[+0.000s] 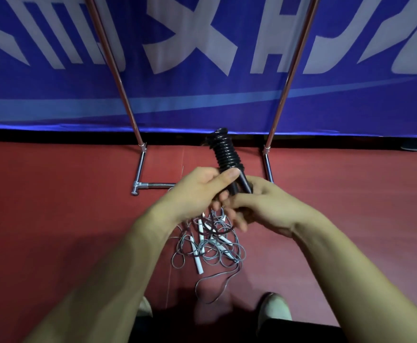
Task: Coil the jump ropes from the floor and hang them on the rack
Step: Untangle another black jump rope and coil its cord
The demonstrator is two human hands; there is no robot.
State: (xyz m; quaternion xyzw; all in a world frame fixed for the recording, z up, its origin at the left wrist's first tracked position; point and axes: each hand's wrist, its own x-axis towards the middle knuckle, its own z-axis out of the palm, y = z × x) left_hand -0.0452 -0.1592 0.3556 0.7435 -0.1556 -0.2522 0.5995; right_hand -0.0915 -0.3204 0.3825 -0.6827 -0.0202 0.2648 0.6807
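Black rope [226, 154]: we note glossy cord in tight rings round smooth dark handles, held before the chrome-tube rack [140, 167].
Left hand [200, 191]: clasps the handles, thumb on lowest ring.
Right hand [269, 206]: curled round handle ends.
Grey ropes [209, 246]: thin tangled loops on the red floor [54, 219].

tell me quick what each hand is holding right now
Left hand: grips the coiled black jump rope.
Right hand: grips the same rope, lower down.

The left grip [197, 191] and right grip [269, 206] hold the black jump rope [226, 154], wound tightly around its handles, before the rack [140, 167]. Grey ropes [212, 251] lie tangled on the floor [54, 206], nearer than the rack.
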